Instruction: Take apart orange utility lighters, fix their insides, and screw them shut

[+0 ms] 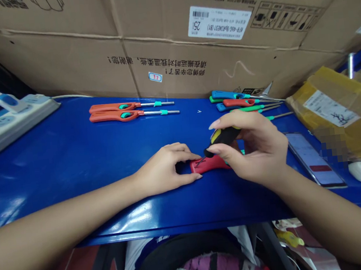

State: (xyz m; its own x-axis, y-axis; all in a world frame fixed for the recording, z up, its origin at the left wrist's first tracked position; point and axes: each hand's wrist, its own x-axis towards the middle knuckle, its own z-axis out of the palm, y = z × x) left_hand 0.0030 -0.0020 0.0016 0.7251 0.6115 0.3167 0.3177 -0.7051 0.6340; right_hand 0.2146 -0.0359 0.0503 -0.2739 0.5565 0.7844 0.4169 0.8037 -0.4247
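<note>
Because only the left hand point(171, 166) appears to steady the red lighter point(211, 163), which lies flat on the glossy blue table point(74, 163) between both hands, a loosened pinch could let it skid or roll. Thumb and fingertips grasp its handle end from either side. The right hand point(261, 154) grips a screwdriver point(224, 137) by its black and yellow handle, the thin shaft slanting down to that red end; whether the tip is seated is too small to tell. A slip at this slant might jab the left fingertips just beside it or gouge the plastic. To the right, a phone point(313, 157) could be nudged by a sweeping wrist. Just behind the right hand, a backward swing could scatter the mixed lighters point(240, 102); two orange lighters point(112, 116), well apart, seem safer before the carton point(155, 21).
</note>
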